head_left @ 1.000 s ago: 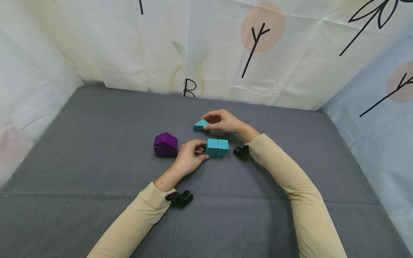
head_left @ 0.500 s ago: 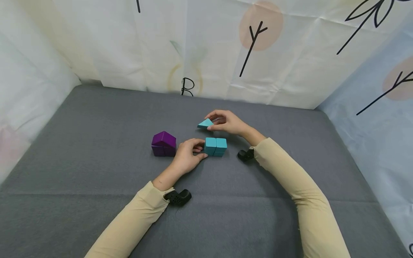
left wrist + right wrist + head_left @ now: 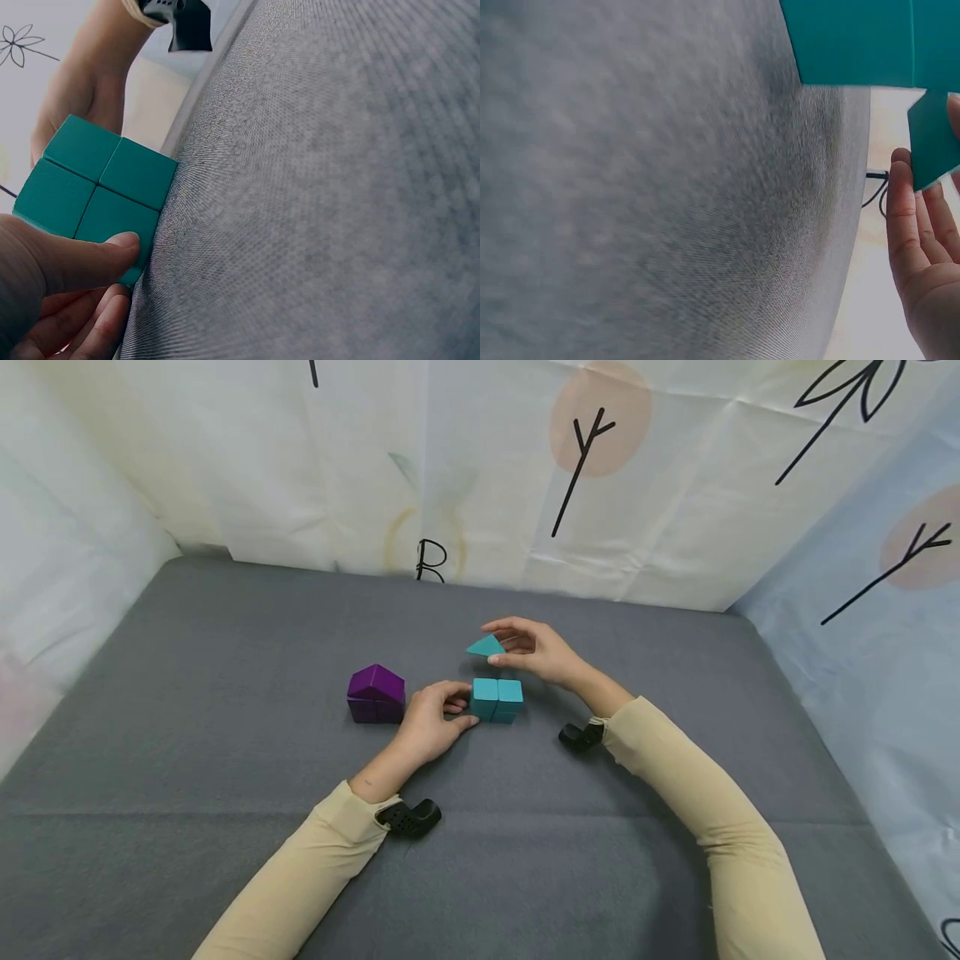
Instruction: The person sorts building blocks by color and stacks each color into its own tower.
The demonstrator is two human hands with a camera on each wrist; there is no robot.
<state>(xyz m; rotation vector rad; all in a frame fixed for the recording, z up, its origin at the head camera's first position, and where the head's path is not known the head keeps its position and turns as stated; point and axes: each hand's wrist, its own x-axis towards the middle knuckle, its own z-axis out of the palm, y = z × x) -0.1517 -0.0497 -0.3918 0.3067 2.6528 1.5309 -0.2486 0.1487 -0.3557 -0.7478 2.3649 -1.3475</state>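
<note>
My left hand (image 3: 431, 724) is at the left side of a teal block stack (image 3: 497, 700) on the table. In the left wrist view, its thumb lies on the near face of the lower teal block (image 3: 120, 217) and the fingers curl behind. The stack shows four-square seams, two columns side by side. Behind it, my right hand (image 3: 546, 652) pinches a teal triangular block (image 3: 487, 646) between thumb and fingers, held above the cloth. The right wrist view shows that triangular block (image 3: 931, 142) close to the stack's edge, the hand partly cut off by the frame.
Left of my left hand stands a purple block stack (image 3: 375, 695) with a pointed roof-like top. A grey cloth (image 3: 225, 760) covers the table. White printed curtains (image 3: 495, 468) rise along its back and sides.
My right hand has moved right with the triangular block, which has also turned in its fingers' hold. My left hand stays beside the teal stack. The whole head view has drifted slightly left.
</note>
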